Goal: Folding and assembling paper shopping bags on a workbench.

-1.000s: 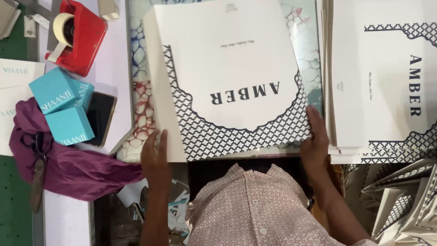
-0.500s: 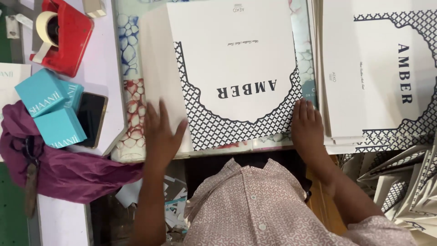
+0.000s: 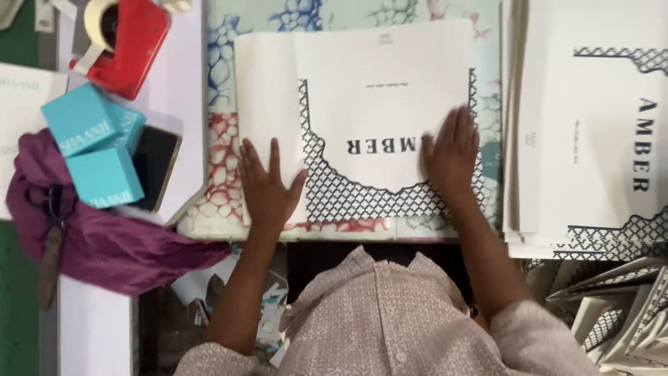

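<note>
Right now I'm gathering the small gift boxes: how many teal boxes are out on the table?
2. The upper teal box lies below the red tape dispenser; the lower teal box sits just beneath it, beside the phone. The purple cloth could hide more.

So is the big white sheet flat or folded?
Folded: the sheet has a left flap turned over, under the left hand.

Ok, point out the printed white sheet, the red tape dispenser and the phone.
printed white sheet (image 3: pixel 362 63), head view, blank upper area.
red tape dispenser (image 3: pixel 136 45), head view, red body.
phone (image 3: pixel 154 163), head view, dark screen.
</note>
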